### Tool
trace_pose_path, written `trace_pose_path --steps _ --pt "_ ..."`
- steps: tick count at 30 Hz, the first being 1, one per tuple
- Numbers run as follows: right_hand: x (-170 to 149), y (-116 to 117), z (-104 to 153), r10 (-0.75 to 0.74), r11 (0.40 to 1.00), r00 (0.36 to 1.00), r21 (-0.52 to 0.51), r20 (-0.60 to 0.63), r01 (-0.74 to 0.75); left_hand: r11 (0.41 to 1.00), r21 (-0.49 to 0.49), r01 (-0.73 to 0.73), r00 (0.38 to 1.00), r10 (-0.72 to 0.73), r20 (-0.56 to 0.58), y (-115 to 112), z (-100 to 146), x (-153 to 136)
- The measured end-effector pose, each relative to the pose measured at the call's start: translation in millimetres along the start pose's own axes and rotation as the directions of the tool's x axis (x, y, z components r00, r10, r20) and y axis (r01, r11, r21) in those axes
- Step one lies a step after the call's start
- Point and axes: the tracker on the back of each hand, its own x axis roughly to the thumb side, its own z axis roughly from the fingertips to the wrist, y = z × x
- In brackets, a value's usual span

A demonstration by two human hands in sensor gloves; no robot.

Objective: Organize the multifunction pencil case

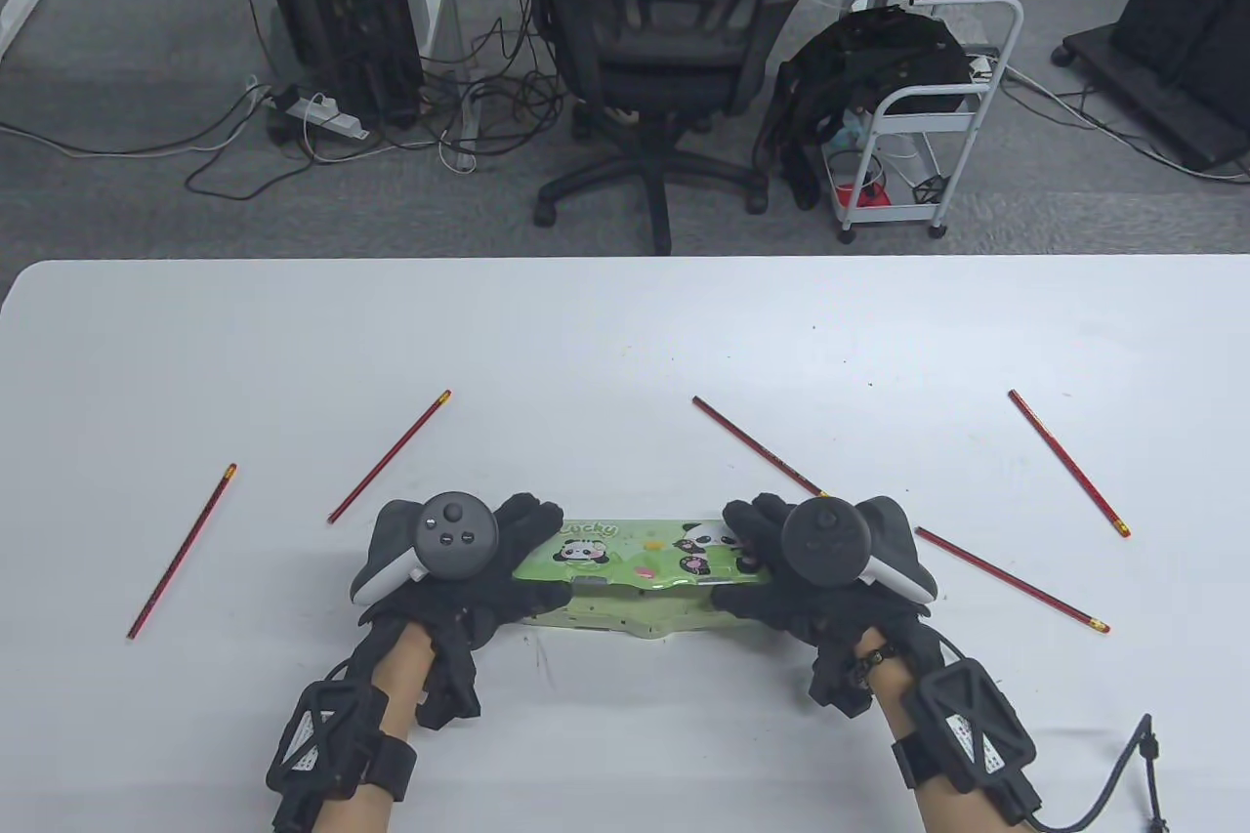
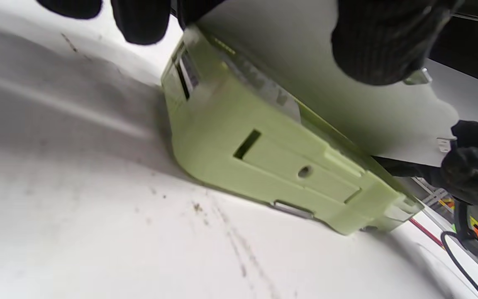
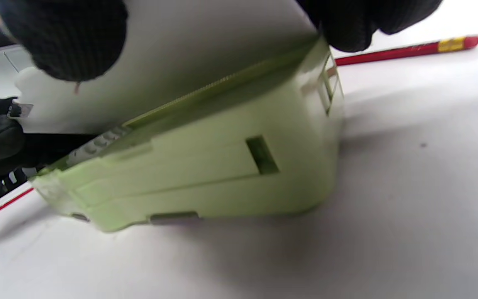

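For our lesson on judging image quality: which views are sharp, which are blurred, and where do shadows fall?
Table view: sharp, evenly lit, pencil case print readable. Left wrist view: soft, fingers blurred, shadow left of the case. Right wrist view: soft, pencil smeared, shadow right of the case.

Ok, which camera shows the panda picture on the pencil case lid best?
The table view: the pencil case lid faces that camera, pandas visible between both hands. Both wrist views show only the case's plain green side.

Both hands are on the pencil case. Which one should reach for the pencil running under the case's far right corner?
Right. The right hand sits at that end of the pencil case, beside the pencil; the left hand can keep its grip.
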Motion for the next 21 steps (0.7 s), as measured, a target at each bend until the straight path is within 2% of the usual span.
trace_pose_path --steps 5,9,12,13,15,18,21 --pt "4.9 -20.4 16.9 0.006 0.99 0.999 -0.142 0.043 0.0 0.998 0.028 -0.05 0.997 0.051 -0.061 20.3 -7.1 2.5" --pt "12.5 -28.7 27.8 0.112 0.947 0.989 -0.312 0.093 -0.078 0.982 0.156 -0.105 0.981 0.129 -0.148 44.1 -18.2 2.0" --pt "20.2 -25.7 28.9 0.245 0.913 0.963 -0.362 0.111 -0.19 0.968 0.228 -0.107 0.957 0.163 -0.24 52.6 -28.5 0.3" --pt "21.6 -23.2 27.8 0.275 0.907 0.955 -0.358 0.114 -0.219 0.966 0.237 -0.101 0.95 0.165 -0.267 53.5 -31.4 -0.4" --pt "22.0 -12.5 21.4 0.338 0.918 0.935 -0.257 0.111 -0.302 0.956 0.283 -0.071 0.927 0.168 -0.334 53.5 -38.0 -2.4" --pt "15.5 5.7 10.0 0.327 0.942 0.937 -0.121 0.123 -0.313 0.955 0.295 -0.015 0.907 0.137 -0.397 52.9 -42.1 -3.3" --pt "3.7 23.3 -3.3 0.305 0.95 0.948 0.047 0.094 -0.31 0.948 0.31 0.076 0.919 0.054 -0.391 51.8 -37.1 2.1"
